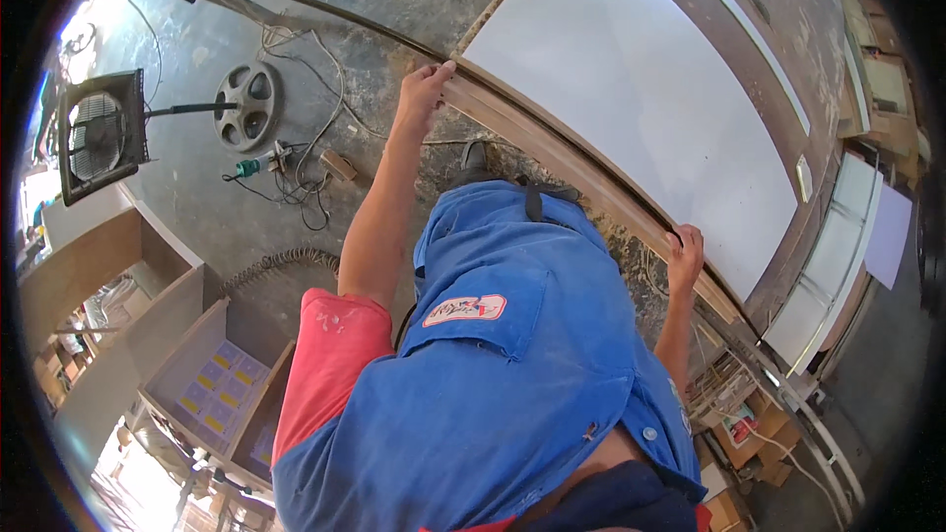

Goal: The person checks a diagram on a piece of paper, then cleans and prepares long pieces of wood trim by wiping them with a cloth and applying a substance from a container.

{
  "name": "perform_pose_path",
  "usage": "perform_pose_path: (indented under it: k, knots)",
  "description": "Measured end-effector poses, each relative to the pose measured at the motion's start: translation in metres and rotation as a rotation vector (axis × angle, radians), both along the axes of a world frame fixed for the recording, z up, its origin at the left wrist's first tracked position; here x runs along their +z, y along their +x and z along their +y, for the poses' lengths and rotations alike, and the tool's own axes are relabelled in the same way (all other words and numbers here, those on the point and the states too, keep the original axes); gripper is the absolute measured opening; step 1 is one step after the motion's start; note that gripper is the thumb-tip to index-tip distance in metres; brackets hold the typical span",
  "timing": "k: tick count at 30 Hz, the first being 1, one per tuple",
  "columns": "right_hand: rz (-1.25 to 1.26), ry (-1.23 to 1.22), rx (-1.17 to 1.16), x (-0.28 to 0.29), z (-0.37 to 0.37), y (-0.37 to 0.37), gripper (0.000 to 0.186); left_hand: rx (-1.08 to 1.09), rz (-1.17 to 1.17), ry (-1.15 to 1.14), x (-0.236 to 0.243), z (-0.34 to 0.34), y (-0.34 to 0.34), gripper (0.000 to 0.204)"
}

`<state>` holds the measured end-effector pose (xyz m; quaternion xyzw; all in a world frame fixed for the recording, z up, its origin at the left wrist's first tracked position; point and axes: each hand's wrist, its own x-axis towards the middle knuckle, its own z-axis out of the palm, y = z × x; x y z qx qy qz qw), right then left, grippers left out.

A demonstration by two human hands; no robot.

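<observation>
A long narrow strip [567,132], dark along its upper side, runs slantwise in front of me along the near edge of a table. Both of my hands are on it. My left hand [424,91] is closed round its left part, thumb on top. Farther right, my right hand [686,254] has its fingers curled over the strip, with the fingertips partly hidden. Just beyond the strip lies a large white sheet [631,89], flat on a brown board. A brown wooden edge [512,138] shows on my side of the strip.
At the left a fan [99,136] stands on a round spoked base [248,106]. Cables [330,89] and a green plug [246,168] lie on the floor. A coiled hose [286,261] and wooden drawer-like boxes [212,384] are lower left. Metal rails [803,414] and white panels [833,236] stand right.
</observation>
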<state>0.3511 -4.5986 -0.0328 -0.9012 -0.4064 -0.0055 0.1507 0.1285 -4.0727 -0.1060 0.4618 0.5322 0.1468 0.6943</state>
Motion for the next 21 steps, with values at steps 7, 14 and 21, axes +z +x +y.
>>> perform_pose_path:
  k: [7,14,21]
  knots:
    - [0.162,0.083,-0.173,0.003,0.018,0.007,0.013,0.023,0.025,0.245,-0.010,0.021,0.024,0.042]
    - [-0.124,-0.029,-0.230,-0.024,0.019,-0.041,0.036,-0.233,0.374,0.613,0.006,0.020,0.026,0.050]
    - [0.001,-0.091,-0.328,-0.051,0.021,-0.056,0.066,-0.023,0.026,0.371,-0.027,0.019,0.021,0.042]
